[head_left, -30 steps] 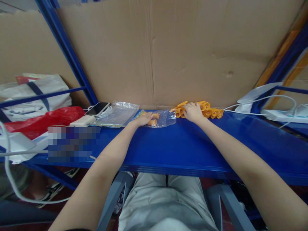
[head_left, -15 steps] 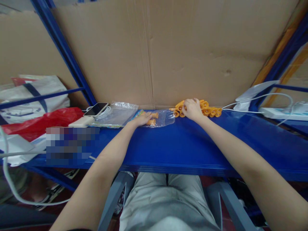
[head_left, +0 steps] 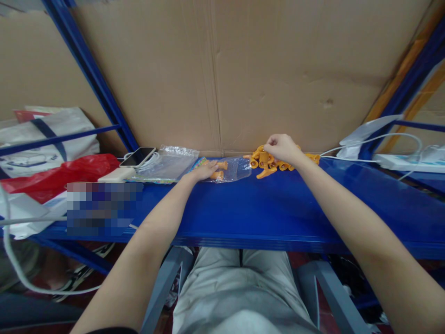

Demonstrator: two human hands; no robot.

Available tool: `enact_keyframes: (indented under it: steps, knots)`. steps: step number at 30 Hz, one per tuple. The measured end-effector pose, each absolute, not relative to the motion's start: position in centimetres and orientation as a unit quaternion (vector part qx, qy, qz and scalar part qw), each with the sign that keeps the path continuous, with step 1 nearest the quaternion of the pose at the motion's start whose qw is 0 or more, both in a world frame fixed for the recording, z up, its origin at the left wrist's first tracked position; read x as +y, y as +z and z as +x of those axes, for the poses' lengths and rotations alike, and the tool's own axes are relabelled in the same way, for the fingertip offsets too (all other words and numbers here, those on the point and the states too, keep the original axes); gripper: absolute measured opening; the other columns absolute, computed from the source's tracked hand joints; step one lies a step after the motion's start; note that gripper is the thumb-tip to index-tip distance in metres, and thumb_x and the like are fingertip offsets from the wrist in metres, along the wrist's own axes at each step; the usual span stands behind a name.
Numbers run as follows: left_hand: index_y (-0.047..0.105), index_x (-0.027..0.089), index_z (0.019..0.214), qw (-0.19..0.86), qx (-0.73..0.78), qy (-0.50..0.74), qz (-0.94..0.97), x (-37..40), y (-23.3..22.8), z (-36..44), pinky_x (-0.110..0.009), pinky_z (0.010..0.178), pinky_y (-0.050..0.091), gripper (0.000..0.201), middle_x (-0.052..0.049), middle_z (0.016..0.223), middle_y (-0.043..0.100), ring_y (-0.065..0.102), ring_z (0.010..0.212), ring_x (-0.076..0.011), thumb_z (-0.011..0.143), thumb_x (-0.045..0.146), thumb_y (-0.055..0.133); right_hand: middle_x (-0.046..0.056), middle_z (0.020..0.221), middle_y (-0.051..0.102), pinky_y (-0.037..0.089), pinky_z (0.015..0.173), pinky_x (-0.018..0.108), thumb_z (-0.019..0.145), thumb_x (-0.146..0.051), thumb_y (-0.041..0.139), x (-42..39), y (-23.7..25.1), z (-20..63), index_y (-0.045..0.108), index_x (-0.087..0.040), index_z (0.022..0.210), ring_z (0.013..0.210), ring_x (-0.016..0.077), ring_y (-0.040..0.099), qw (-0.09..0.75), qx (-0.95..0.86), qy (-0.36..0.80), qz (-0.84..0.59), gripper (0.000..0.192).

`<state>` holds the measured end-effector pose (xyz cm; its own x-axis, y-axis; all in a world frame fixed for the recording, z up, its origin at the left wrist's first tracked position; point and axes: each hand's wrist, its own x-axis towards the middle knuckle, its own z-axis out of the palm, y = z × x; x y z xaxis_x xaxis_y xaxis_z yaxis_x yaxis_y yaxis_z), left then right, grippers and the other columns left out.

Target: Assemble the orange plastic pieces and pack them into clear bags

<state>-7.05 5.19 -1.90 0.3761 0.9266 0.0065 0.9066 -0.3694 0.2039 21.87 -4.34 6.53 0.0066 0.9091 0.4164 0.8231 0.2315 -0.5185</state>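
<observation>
My right hand (head_left: 282,147) is closed on an orange plastic piece (head_left: 265,163) with a T-shaped lower end, held up in front of a pile of similar orange pieces (head_left: 285,165). The pile shows round, cup-like open ends and sits against the cardboard at the back. My left hand (head_left: 203,171) lies fairly flat, fingers stretched out, over a clear plastic bag (head_left: 239,169) with a colourful printed part. Beside its fingertips two orange pieces (head_left: 219,175) show at the bag; whether they lie inside or on top I cannot tell.
Left of my left hand lie more clear bags (head_left: 167,164), a phone (head_left: 139,157) with a white cable, and a white box-shaped block (head_left: 116,175). A red plastic bag (head_left: 79,174) is farther left. White cables and a power strip (head_left: 410,163) lie right. Cardboard (head_left: 278,69) closes the back.
My right hand has risen slightly from the pile, and an orange piece now hangs from its fingers. My left hand has stayed on the bag.
</observation>
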Motion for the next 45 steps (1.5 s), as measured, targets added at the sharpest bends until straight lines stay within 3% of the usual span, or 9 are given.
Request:
enact_keyframes:
  steps: [5,11,15,20,25,29,36,41,45]
  knots:
    - [0.031,0.013,0.155,0.087,0.556,0.061,0.825,4.9,-1.6,-6.9,-0.036,0.124,0.014,0.068,-0.007,0.163,0.024,0.02,0.152,-0.0199,0.097,0.046,0.017,-0.001,0.047,0.056,0.048,0.047,0.026,0.088,-0.022,0.057,-3.8,5.7,21.2,0.059,-0.016,0.084,0.042,0.0162,0.059,0.371,-0.64,0.218,-0.636,0.007]
    - [0.032,0.011,0.155,0.096,0.555,0.067,0.824,4.6,-1.5,-6.8,-0.035,0.124,0.012,0.068,-0.007,0.162,0.025,0.02,0.152,-0.0197,0.096,0.044,0.019,0.011,0.088,0.071,0.057,0.056,0.026,0.099,-0.033,0.048,-2.9,4.0,20.6,0.059,-0.015,0.099,0.057,0.0148,0.07,0.449,-0.584,0.343,-0.583,0.021]
    - [0.033,0.014,0.154,0.095,0.547,0.071,0.828,4.8,-1.7,-6.9,-0.036,0.124,0.013,0.067,-0.007,0.162,0.026,0.022,0.151,-0.0192,0.096,0.045,0.019,0.013,0.1,0.074,0.059,0.073,0.03,0.097,-0.027,0.052,-2.4,2.3,20.5,0.066,-0.014,0.094,0.077,0.0182,0.073,0.339,-0.696,0.284,-0.566,0.019]
    - [0.031,0.012,0.155,0.096,0.554,0.064,0.825,5.1,-1.8,-6.9,-0.034,0.124,0.013,0.069,-0.008,0.163,0.024,0.021,0.152,-0.0196,0.096,0.046,0.019,0.011,0.106,0.075,0.053,0.093,0.034,0.088,-0.02,0.061,-2.3,1.7,20.5,0.073,-0.015,0.096,0.101,0.0227,0.07,0.212,-0.818,0.111,-0.522,0.015]
    - [0.031,0.017,0.155,0.093,0.554,0.059,0.825,5.2,-1.8,-6.9,-0.036,0.124,0.013,0.071,-0.006,0.163,0.024,0.019,0.152,-0.0208,0.096,0.053,0.016,0.012,0.103,0.076,0.052,0.085,0.031,0.09,-0.027,0.06,-2.1,2.4,21.7,0.074,-0.014,0.103,0.095,0.0239,0.07,0.138,-0.797,-0.024,-0.587,0.023]
    - [0.032,0.018,0.155,0.088,0.553,0.059,0.827,5.2,-1.8,-6.9,-0.036,0.124,0.013,0.069,-0.006,0.163,0.025,0.019,0.152,-0.0206,0.096,0.051,0.017,0.01,0.104,0.076,0.051,0.083,0.029,0.087,-0.028,0.062,-1.8,1.9,22.4,0.075,-0.016,0.107,0.095,0.0229,0.07,0.048,-0.827,0.002,-0.559,0.027]
    - [0.039,0.019,0.152,0.085,0.546,0.08,0.83,5.3,-1.9,-7.1,-0.039,0.124,0.016,0.067,-0.006,0.161,0.031,0.024,0.151,-0.0222,0.095,0.05,0.021,0.007,0.094,0.077,0.049,0.071,0.023,0.078,-0.01,0.06,-2.4,2.0,21.9,0.076,-0.016,0.089,0.087,0.0197,0.07,0.014,-0.83,0.001,-0.557,0.021]
    - [0.04,0.02,0.151,0.088,0.546,0.08,0.829,5.0,-1.8,-7.1,-0.039,0.123,0.018,0.069,-0.006,0.161,0.032,0.025,0.151,-0.0227,0.095,0.055,0.02,0.009,0.086,0.076,0.043,0.056,0.025,0.075,-0.013,0.062,-3.2,3.1,22.1,0.076,-0.013,0.088,0.074,0.0204,0.069,-0.051,-0.796,-0.021,-0.603,0.019]
    - [0.037,0.015,0.153,0.097,0.55,0.072,0.826,4.4,-1.2,-6.9,-0.036,0.123,0.018,0.068,-0.007,0.161,0.03,0.022,0.152,-0.0223,0.095,0.048,0.023,0.011,0.09,0.076,0.043,0.058,0.027,0.076,-0.018,0.061,-3.8,3.5,21.7,0.077,-0.014,0.092,0.079,0.0228,0.069,-0.052,-0.795,-0.061,-0.602,0.023]
